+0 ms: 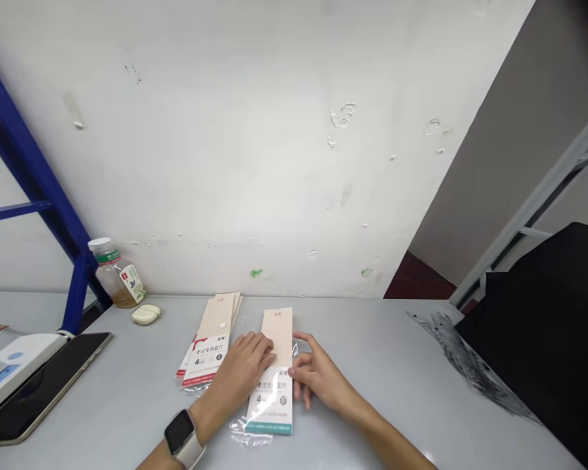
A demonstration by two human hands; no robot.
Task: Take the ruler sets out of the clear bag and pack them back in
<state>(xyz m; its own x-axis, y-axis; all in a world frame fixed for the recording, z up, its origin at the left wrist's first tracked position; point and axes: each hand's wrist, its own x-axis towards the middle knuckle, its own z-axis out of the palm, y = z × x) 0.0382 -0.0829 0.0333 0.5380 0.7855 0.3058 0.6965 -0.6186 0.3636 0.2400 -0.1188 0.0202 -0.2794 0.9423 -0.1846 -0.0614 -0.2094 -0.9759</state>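
Observation:
In the head view, a packaged ruler set (277,339) with a teal bottom band lies flat in front of me: a pale card in a clear plastic sleeve. My left hand (247,362) is closed on its left edge, the bent fingers resting on the card. From the other side, my right hand (318,372) grips the right edge with the thumb on the front and the index finger stretched along the side. More ruler set packages (208,346) with red bands are stacked, slightly fanned, left of my left hand. A smartwatch (180,433) is on my left wrist.
On the left are a clear bottle (120,281) with a white cap, a cream oval case (146,314), a phone (44,385) and a white power strip (19,359). A blue metal frame (39,156) rises there. A black item (543,339) covers the right side of the grey table (372,339).

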